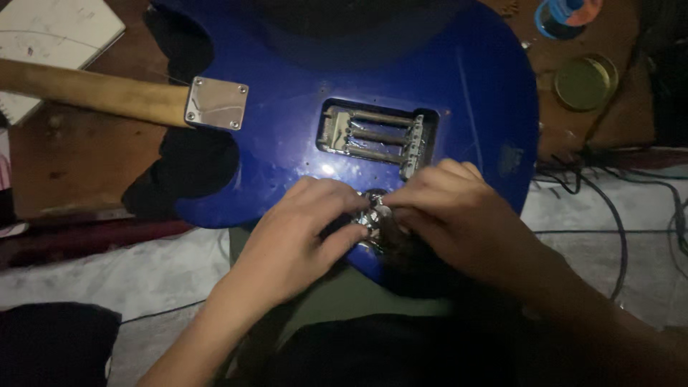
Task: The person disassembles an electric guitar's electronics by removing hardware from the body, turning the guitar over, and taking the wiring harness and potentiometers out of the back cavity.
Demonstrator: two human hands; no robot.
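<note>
A blue electric guitar body (459, 93) lies face down across my lap, its wooden neck (86, 89) running off to the left from a metal neck plate (216, 104). An open cavity with tremolo springs (376, 132) sits in the middle of the back. My left hand (297, 233) and my right hand (459, 211) meet at the lower edge of the body, both pinching a crumpled piece of shiny foil (373, 215) over a dark cavity. Most of the foil is hidden under my fingers.
A round brass-coloured lid (585, 82) and a spool of solder (566, 14) lie on the brown surface at top right. Black cables (609, 186) trail across a pale cloth at right. A white sheet of paper (50, 36) is at top left.
</note>
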